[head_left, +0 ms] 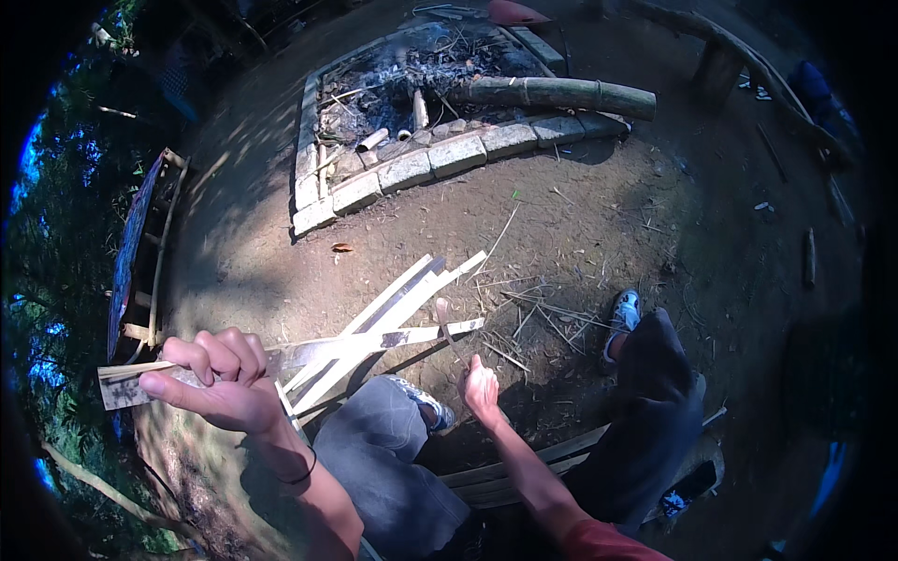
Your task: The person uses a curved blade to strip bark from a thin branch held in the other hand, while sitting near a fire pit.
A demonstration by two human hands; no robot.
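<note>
1. Your left hand (220, 379): fingers curled tight around a flat bamboo strip (281, 355), thumb stretched along its underside. The strip's near end juts out past your knuckles to the left; the rest runs rightward from your fingers, out to a pale tip near your right hand. A dark band sits on your left wrist.

2. Bundle of split bamboo slats (393, 313): lies on the bare ground just beyond your left fingertips, fanning up and to the right, crossing under the held strip.

3. Your knee in grey trousers (383, 449): below the strip, between your two hands, with a shoe (426, 402) at its far end.

4. Your right hand (482, 388): closed on the handle of a knife (447, 327), whose blade rises from your fingers and meets the strip near its right end.

5. Scattered bamboo slivers (533, 318): on the dirt just right of your right fingers.

6. Stone-edged fire pit (449, 154): well beyond both hands, with ash inside and a thick bamboo pole (561, 93) across its edge.
</note>
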